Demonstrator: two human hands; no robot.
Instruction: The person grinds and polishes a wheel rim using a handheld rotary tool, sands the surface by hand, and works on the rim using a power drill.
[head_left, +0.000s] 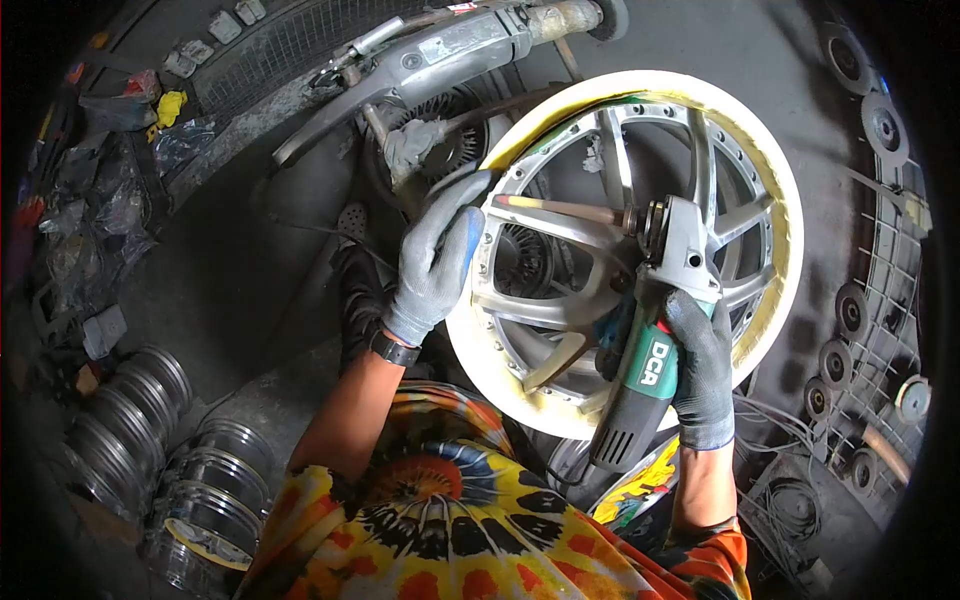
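A spoked alloy wheel [598, 232], its outer lip covered in pale yellow tape [783, 215], lies tilted in front of me. My left hand [436, 265], in a grey glove, grips the wheel's left edge; its fingertips are partly hidden at the rim. My gloved right hand [703, 370] is wrapped around the body of a green and black DCA angle grinder [650, 368]. From the grinder's metal head a long narrow brown attachment [560, 207] points left across the spokes. Whether it touches the metal, I cannot tell.
Behind the wheel, a large grey power tool [450, 55] lies on a frame. Several grinding discs [884, 128] hang on a wire rack at right. Metal rims [205, 500] are stacked at lower left. Plastic bags [100, 225] lie at far left, and a coiled cable [790, 505] at lower right.
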